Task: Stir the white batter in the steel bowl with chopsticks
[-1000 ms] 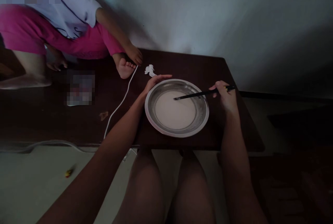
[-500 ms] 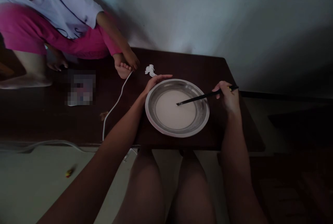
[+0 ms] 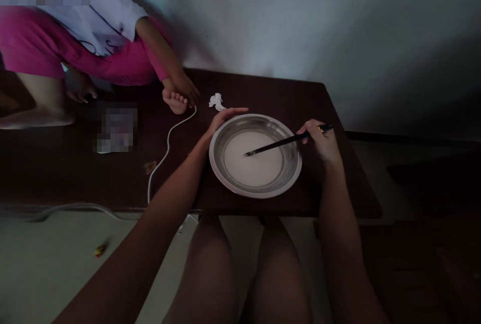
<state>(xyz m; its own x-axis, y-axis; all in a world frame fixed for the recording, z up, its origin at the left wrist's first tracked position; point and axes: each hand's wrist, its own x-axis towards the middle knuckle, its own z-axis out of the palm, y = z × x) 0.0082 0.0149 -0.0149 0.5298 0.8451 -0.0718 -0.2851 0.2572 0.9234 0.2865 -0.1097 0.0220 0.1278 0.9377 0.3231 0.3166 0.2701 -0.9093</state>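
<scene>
A round metal basin [image 3: 221, 178] stands on the dark table, with a milky white liquid [image 3: 259, 171] in its bottom. My left hand [image 3: 223, 119] grips the basin's far left side, its fingers lying along the outside of the rim; the thumb cannot be made out. Over the right rim, my right hand [image 3: 317, 138] is closed around black chopsticks [image 3: 280, 142] with gold bands near the top. They slant down to the left, and their tips are at the liquid near the middle of the basin.
Crumpled white tissue [image 3: 216, 101] lies behind the basin. A white cable [image 3: 168, 138] crosses the dark table [image 3: 293, 96] to the left. Another person [image 3: 112, 63] in pink trousers sits there, hand by a bare foot. A wall rises behind; a small yellow object [image 3: 99, 250] is on the floor.
My right hand and the chopsticks have moved left, their tips shifting left and slightly nearer to me in the liquid. My left hand stays. The other person's hand and the cable shifted slightly.
</scene>
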